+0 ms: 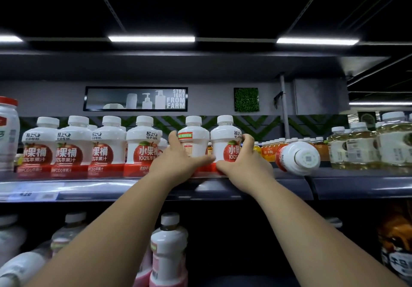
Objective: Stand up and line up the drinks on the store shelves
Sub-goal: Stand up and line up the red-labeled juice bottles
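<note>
White apple-juice bottles with red labels stand in a row along the top shelf (334, 184). My left hand (178, 159) grips one upright bottle (193, 137) whose back label faces me. My right hand (244, 161) grips the neighbouring upright bottle (225, 139), with its fingers curled round the right side. My two thumbs meet low between the bottles. To the right, one more apple-juice bottle (297, 158) lies on its side with its base toward me.
Several upright apple-juice bottles (142, 144) fill the shelf to the left. Pale yellow drink bottles (361, 146) stand at the right, small orange bottles (270, 150) behind. Pink-and-white bottles (168, 246) stand on the lower shelf beneath my arms.
</note>
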